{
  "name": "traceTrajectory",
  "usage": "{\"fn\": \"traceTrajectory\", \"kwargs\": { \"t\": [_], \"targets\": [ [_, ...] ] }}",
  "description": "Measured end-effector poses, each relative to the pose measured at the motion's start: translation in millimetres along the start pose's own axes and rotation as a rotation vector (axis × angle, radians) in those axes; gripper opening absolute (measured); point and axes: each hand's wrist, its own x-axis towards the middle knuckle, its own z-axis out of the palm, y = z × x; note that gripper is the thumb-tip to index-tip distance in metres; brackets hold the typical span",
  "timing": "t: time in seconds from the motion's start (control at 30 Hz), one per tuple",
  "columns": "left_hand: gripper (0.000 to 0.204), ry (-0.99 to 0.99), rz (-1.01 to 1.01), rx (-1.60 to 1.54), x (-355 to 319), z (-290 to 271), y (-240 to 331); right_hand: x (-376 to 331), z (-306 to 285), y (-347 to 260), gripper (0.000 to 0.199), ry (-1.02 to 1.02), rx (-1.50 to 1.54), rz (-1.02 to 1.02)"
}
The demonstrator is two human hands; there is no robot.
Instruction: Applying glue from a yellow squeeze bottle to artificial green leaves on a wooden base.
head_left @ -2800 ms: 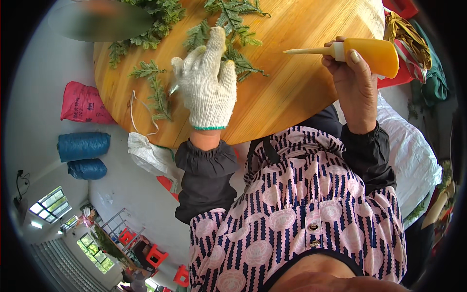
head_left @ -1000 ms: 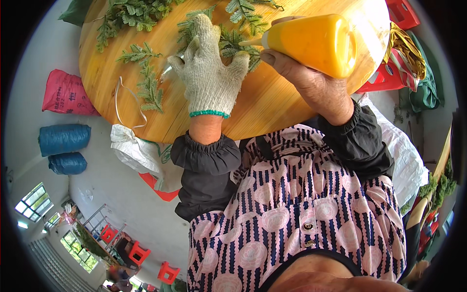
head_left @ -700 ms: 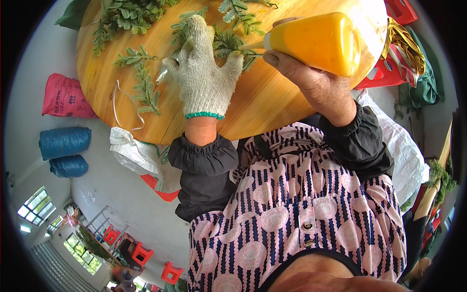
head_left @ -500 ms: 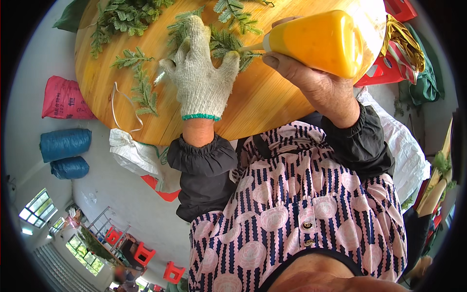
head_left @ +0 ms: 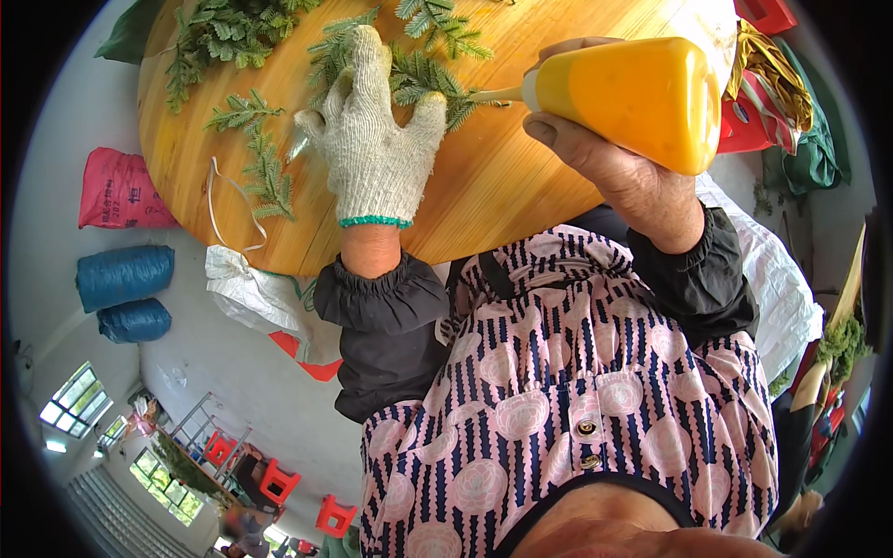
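Note:
My left hand [head_left: 374,153], in a whitish knitted glove with a green cuff edge, lies palm down on the round wooden table. Its index finger and thumb are spread over a green needle-leaved sprig [head_left: 417,76], touching it; the other fingers are bent and partly hidden. My bare right hand [head_left: 623,167] grips a squeeze bottle [head_left: 637,98] of yellow-orange liquid, tipped on its side with its base to the right. The bottle's thin nozzle [head_left: 498,95] points left and meets the sprig's right end, close to my left thumb.
On the wooden table [head_left: 521,200] lie a pile of green sprigs [head_left: 233,33] at the far left, a loose sprig [head_left: 267,177] and a white loop of strap [head_left: 219,200]. Red stools with cloths [head_left: 767,84] stand right. Blue rolled bundles [head_left: 126,276] and a pink sack [head_left: 121,189] are left.
My right hand and the bottle have moved right and slightly nearer, so more of the nozzle shows. The left hand has shifted slightly left, its fingers still spread over the sprig.

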Motion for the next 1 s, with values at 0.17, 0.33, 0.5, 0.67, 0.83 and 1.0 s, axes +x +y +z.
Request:
{"fn": "traceTrajectory", "kwargs": {
  "t": [0.17, 0.33, 0.5, 0.67, 0.83, 1.0],
  "targets": [
    [0.093, 0.018, 0.007, -0.001, -2.0, 0.0, -0.7, -0.6, -4.6, -0.6, 0.025, -0.004, 0.056, 0.055],
    [0.091, 0.009, -0.006, 0.005, -1.4, -1.1, -2.2, -0.8, -7.8, -1.9, 0.025, -0.043, -0.019, 0.104],
    [0.088, 0.026, 0.000, -0.061, 1.4, -1.7, -2.2, -14.7, -3.3, 7.6, 0.026, 0.146, 0.122, 0.161],
    [0.081, 0.099, 0.051, -0.112, 1.1, -10.2, -5.1, -21.2, -3.4, 12.7, 0.028, 0.206, 0.259, 0.274],
    [0.056, 0.139, 0.206, -0.086, 4.2, -19.5, 5.0, -24.6, -19.0, 35.5, 0.029, 0.442, 0.728, 0.360],
    [0.056, 0.228, 0.179, -0.212, -19.3, -57.3, 6.2, -30.0, -23.6, 62.4, 0.026, 0.489, 1.011, 0.344]
  ]
}}
